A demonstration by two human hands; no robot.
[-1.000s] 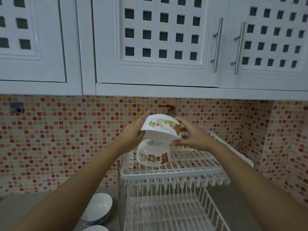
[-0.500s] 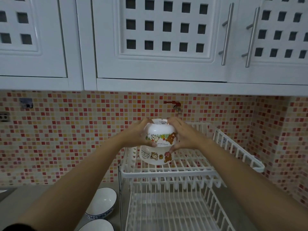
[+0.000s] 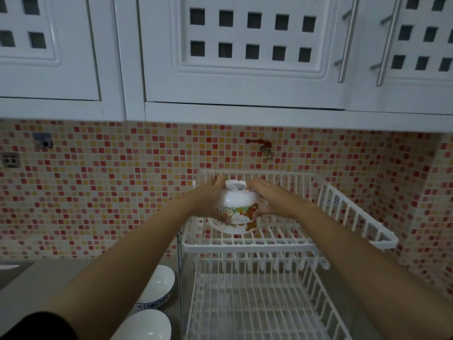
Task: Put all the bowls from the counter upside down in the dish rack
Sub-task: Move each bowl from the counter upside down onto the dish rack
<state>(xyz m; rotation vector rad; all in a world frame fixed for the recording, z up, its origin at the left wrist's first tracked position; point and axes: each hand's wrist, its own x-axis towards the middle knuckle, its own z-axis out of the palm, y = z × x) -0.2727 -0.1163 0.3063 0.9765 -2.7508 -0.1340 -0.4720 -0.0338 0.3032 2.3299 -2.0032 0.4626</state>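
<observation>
A white cartoon-bear bowl [image 3: 236, 198] is upside down, stacked on a second matching bowl [image 3: 231, 227] that rests on the upper tier of the white dish rack [image 3: 247, 246]. My left hand [image 3: 210, 202] and my right hand [image 3: 266, 198] clasp the top bowl from either side. Two white bowls with blue rims stand upright on the counter left of the rack, one [image 3: 159, 285] behind the other [image 3: 144, 325].
The rack's lower tier [image 3: 245, 305] holds nothing. White upper cabinets [image 3: 220, 69] with metal handles hang close overhead. A red tap [image 3: 263, 146] and a wall socket [image 3: 11, 160] sit on the mosaic backsplash. A grey counter [image 3: 22, 285] spreads left.
My hands turned the cartoon bowl over and lowered it onto the bowl in the rack's upper tier. The camera has tilted and shifted a little.
</observation>
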